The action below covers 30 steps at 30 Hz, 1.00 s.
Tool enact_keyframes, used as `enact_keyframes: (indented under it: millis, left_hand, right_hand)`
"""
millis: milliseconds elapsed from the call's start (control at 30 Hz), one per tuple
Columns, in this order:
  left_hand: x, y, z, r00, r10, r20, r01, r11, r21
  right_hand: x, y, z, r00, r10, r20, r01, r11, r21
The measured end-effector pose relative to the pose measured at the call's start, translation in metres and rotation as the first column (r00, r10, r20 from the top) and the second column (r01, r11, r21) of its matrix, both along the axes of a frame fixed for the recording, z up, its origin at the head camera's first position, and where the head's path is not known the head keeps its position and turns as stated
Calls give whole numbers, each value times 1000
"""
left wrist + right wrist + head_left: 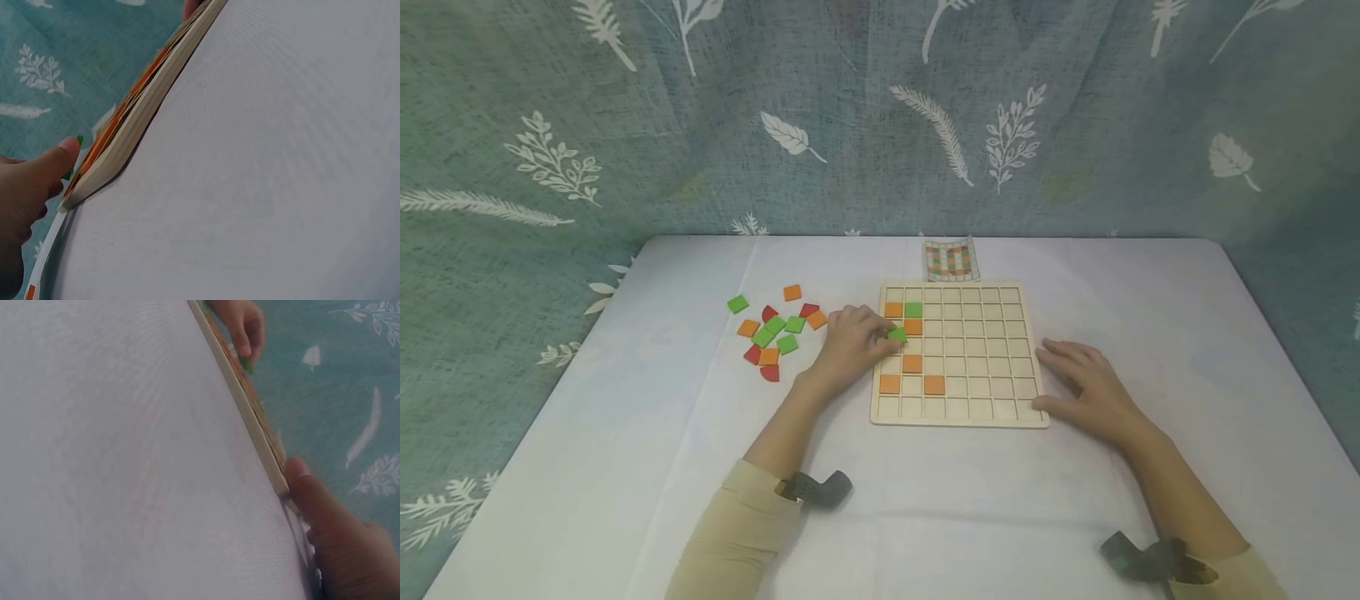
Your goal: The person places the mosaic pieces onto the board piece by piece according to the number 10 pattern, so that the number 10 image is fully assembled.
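Note:
My left hand [852, 346] pinches a green square tile [898, 334] between thumb and fingertips, over the left part of a pale wooden grid board [981, 364]. In the left wrist view the tile [79, 140] shows tilted by the thumb tip, close above the board's edge. Several orange tiles [912, 364] and one green tile [913, 309] sit in cells around that hand. At the board's right side, my right hand [1088, 392] rests with relaxed fingers along the edge. Its thumb touches the lower right corner, as the right wrist view shows of the right hand [344, 540].
Left of the board lies a loose scatter of green square tiles [787, 343], orange square tiles [792, 292] and red rounded pieces [770, 373]. A small patterned card [951, 260] lies behind the board. A white cloth covers the table [880, 533]; a leaf-print curtain [865, 150] hangs behind.

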State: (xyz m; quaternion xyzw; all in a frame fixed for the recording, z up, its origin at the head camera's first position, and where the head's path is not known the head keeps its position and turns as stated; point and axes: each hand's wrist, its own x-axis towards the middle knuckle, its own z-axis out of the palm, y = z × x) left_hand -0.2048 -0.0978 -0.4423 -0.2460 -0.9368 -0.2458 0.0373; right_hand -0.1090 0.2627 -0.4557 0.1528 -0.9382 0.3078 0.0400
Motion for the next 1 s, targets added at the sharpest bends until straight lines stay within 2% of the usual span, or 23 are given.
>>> enact_keyframes:
  millis: [267,600,1000]
  left_hand:
    - [3,9,0,999,-47,24,47,999,7]
    - [7,19,3,996,-90,7,91,996,-14]
    - [10,16,6,997,-75,-4,75,997,-26]
  right_hand:
    - [0,0,0,1000,1,-5,-1,1000,6]
    - [0,1,0,1000,4,-14,-4,1000,8]
    - [0,0,0,1000,-5,-6,5,1000,13]
